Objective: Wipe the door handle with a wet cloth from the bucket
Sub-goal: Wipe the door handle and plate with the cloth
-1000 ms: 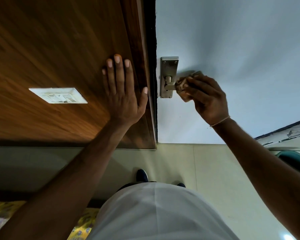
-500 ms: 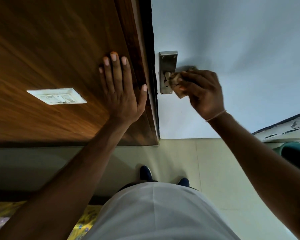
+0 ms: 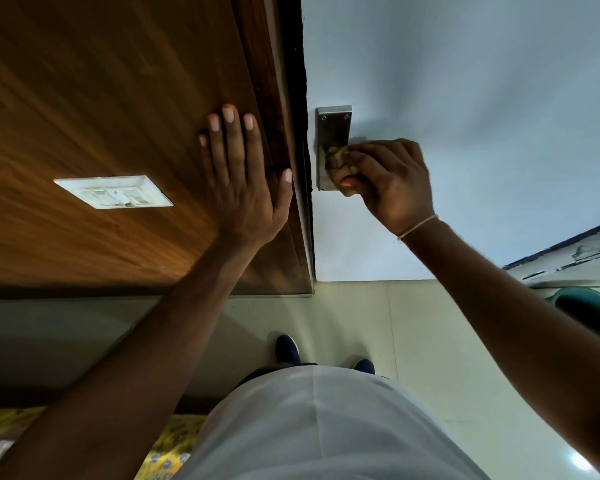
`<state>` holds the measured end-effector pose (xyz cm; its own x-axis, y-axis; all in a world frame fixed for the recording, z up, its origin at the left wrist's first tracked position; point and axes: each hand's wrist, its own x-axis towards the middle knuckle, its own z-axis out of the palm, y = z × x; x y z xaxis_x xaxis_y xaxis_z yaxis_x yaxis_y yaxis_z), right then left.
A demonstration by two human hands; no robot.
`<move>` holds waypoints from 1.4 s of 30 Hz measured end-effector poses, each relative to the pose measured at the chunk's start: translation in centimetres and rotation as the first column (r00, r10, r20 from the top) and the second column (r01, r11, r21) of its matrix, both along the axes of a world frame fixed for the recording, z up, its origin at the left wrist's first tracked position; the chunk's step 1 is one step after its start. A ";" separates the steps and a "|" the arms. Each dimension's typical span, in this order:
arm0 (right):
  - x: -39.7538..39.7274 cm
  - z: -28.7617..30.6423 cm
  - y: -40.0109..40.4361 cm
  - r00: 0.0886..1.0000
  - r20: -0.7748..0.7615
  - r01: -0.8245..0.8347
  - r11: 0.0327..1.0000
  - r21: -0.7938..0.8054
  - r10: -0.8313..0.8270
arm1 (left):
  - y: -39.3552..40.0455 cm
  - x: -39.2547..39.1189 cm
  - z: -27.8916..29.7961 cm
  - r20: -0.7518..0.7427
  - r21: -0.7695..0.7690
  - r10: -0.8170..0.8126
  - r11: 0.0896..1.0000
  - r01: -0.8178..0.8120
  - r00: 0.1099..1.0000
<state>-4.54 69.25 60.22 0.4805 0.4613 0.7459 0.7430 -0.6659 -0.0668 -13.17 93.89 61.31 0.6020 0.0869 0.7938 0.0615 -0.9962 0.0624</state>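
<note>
A metal handle plate (image 3: 333, 128) is fixed on the pale door (image 3: 465, 98), close to its left edge. My right hand (image 3: 392, 181) grips a small brown cloth (image 3: 336, 161) and presses it against the plate's middle, where it hides the lever. My left hand (image 3: 243, 181) rests flat with straight fingers on the brown wooden panel (image 3: 118, 116) just left of the door gap. The green bucket (image 3: 589, 306) stands on the floor at the right edge, partly behind my right forearm.
A white switch plate (image 3: 113, 191) sits on the wooden panel at the left. Pale floor tiles (image 3: 395, 323) lie below, with my two dark shoes (image 3: 286, 349) on them. A yellow patterned fabric (image 3: 7, 431) shows at the bottom left.
My right hand has slid the cloth leftward along the lever onto the plate. The lever that showed earlier is now covered. My left hand has stayed flat on the wooden panel.
</note>
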 end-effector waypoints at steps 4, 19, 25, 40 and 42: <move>0.3 -0.2 -1.5 0.995 -0.059 0.080 0.997 0.005 -0.080 | 0.0 0.0 0.0 0.013 -0.011 -0.001 1.000 0.001 1.000; -0.4 0.3 2.8 0.983 -0.032 0.170 0.966 -0.196 -0.180 | 0.0 0.2 -0.2 0.021 0.006 0.013 1.000 -0.013 1.000; 0.4 1.0 2.1 0.983 -0.038 0.154 0.925 -0.348 -0.178 | -0.3 0.0 0.1 0.006 0.000 0.026 1.000 -0.026 1.000; 1.5 1.7 -5.2 0.891 -0.443 0.051 0.992 -0.112 -0.096 | -0.8 -0.3 0.4 0.002 -0.011 0.020 1.000 -0.020 1.000; 0.8 1.3 -5.0 0.819 -0.569 0.120 0.991 0.058 -0.066 | -0.8 -0.2 0.4 0.006 -0.015 0.026 1.000 -0.026 1.000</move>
